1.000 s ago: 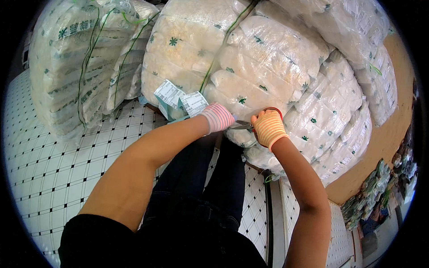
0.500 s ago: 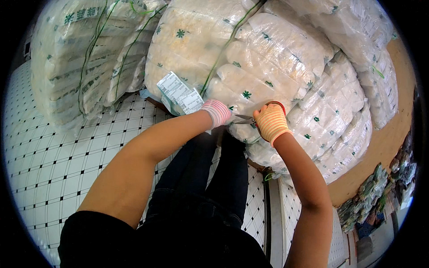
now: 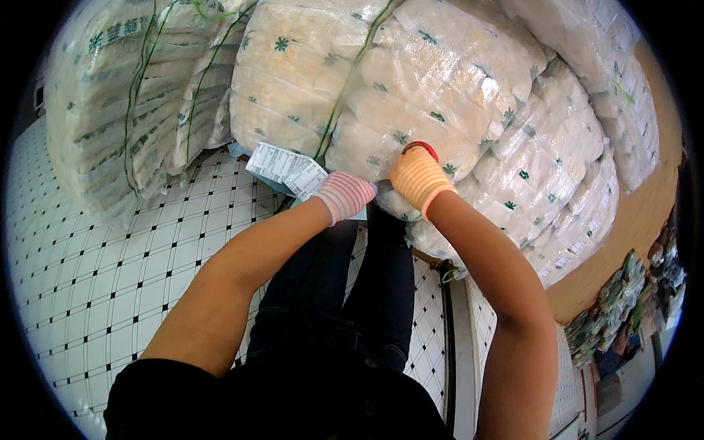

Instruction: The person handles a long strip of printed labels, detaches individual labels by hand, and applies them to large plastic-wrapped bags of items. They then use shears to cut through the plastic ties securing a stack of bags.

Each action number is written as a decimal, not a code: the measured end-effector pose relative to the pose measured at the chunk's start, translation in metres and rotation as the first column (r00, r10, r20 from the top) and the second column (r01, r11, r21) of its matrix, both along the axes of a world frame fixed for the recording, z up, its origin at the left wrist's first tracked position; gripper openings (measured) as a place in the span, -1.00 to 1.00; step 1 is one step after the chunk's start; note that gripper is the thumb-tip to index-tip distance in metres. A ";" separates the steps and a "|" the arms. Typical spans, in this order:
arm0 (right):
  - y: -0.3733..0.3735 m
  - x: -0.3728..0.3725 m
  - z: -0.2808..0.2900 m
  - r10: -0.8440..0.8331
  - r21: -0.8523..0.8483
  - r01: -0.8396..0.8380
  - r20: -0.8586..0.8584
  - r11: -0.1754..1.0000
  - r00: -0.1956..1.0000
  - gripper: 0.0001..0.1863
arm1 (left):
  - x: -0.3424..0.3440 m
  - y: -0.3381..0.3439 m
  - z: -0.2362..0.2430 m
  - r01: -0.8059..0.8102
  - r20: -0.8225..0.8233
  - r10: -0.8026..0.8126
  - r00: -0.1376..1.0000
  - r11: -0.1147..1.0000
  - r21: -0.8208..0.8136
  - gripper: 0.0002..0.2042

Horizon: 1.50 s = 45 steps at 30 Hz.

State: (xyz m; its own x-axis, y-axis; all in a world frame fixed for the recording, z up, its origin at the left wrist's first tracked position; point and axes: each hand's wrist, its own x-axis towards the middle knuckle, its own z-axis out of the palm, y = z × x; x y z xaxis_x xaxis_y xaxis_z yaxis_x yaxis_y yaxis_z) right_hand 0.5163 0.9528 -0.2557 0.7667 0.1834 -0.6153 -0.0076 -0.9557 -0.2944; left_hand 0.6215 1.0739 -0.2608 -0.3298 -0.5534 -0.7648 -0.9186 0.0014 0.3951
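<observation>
Red-handled scissors [image 3: 423, 149] are in my right hand [image 3: 419, 182], which wears an orange-and-yellow striped glove and is closed round the handles. Their blades point left toward my left hand [image 3: 346, 196], in a pink-and-grey striped glove. That hand is closed at the lower edge of a big clear-plastic bale [image 3: 411, 81] of pale packed bundles with green marks. What its fingers pinch is hidden. Printed white labels [image 3: 282, 167] lie just left of it, against the bale's lower side. A dark green strap [image 3: 343, 92] runs down the bale toward the labels.
Another strapped bale [image 3: 103, 110] stands at the left, and more wrapped bundles [image 3: 543, 169] are stacked at the right. White tiled floor [image 3: 147, 271] with black diamonds spreads below. Brown board [image 3: 631, 220] and a heap of greyish plastic [image 3: 609, 308] lie at the far right.
Both hands have shifted slightly left, my right hand coming closer to the left one. The scissor blades, plainly seen apart before, are now mostly hidden. The labels appear a little further left.
</observation>
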 end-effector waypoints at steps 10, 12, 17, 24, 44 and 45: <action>0.032 -0.035 -0.013 -0.325 0.067 0.349 -0.236 0.935 0.916 -0.83 | 0.009 0.012 -0.015 -0.042 0.044 0.041 0.998 0.998 0.035 -0.86; 0.033 -0.043 -0.010 -0.324 0.033 0.355 -0.337 0.934 0.884 -0.77 | 0.011 0.013 -0.014 -0.007 0.052 0.009 0.999 0.999 -0.044 -0.83; 0.031 -0.053 0.004 -0.314 -0.094 0.301 -0.191 0.949 0.930 -0.70 | 0.009 0.030 -0.023 0.004 0.081 -0.005 0.997 1.000 0.015 -0.87; 0.042 -0.042 -0.005 -0.276 -0.021 0.276 -0.145 0.961 0.950 -0.68 | -0.007 0.025 -0.015 0.045 0.114 -0.053 0.992 0.996 0.074 -0.88; 0.071 -0.023 -0.010 -0.496 0.065 0.532 -0.282 0.844 0.822 -0.83 | 0.022 0.030 -0.007 0.025 0.103 -0.020 0.994 0.998 -0.052 -0.89; 0.073 -0.033 -0.005 -0.583 0.001 0.597 -0.213 0.802 0.784 -0.85 | 0.030 0.030 -0.010 0.026 0.151 -0.025 0.988 1.000 -0.006 -0.87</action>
